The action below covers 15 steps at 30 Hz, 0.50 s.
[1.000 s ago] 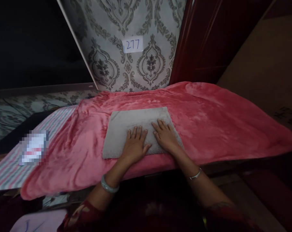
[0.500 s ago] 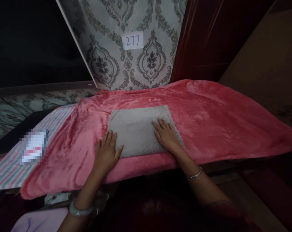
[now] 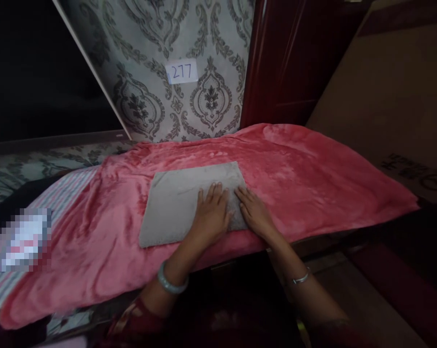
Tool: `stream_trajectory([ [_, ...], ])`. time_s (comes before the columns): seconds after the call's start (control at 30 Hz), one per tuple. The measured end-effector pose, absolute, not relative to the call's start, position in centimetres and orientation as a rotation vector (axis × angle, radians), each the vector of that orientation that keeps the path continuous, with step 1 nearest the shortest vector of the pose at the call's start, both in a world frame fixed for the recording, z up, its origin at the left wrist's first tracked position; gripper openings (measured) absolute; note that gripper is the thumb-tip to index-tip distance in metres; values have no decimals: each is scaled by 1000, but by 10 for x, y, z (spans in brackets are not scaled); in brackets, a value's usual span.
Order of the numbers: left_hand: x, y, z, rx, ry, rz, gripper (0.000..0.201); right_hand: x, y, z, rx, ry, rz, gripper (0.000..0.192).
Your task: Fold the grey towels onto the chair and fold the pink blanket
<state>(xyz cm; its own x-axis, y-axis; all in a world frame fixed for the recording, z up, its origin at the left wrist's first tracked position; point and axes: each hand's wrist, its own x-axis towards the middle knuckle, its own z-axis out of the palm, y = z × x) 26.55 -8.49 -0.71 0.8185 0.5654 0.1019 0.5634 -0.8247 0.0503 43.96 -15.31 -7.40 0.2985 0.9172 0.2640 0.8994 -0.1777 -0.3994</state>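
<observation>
A grey fuzzy cloth (image 3: 171, 203), flat and roughly rectangular, lies on a pink plush blanket (image 3: 294, 179). My left hand (image 3: 211, 212) rests palm down on the right half of the cloth, its fingers stretched forward and slightly apart. At the cloth's right edge lies my right hand (image 3: 253, 208), also flat, with its fingers extended toward the upper left. Neither hand grips anything. Part of the cloth's front right corner is hidden under the hands.
Behind the blanket is a patterned wall with a paper label (image 3: 182, 71) reading 277. A dark screen (image 3: 48, 72) stands at the left, a cardboard box (image 3: 388, 96) at the right. A striped cloth (image 3: 64, 193) with a blurred-out item lies at the left.
My left hand has moved from the cloth's left edge across to its right half, close to my right hand. My right hand now lies at the cloth's right edge. The camera view has shifted.
</observation>
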Motion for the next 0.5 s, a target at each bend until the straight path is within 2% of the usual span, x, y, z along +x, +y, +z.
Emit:
stream_trajectory([
  [0.2,291,-82,-36,2939,930,80,63,437,-154,-74,-2126,-1634,56,55],
  [0.5,232,-74,-30,2914,1231,45,69,436,-158,-75,-2116,-1601,65,55],
])
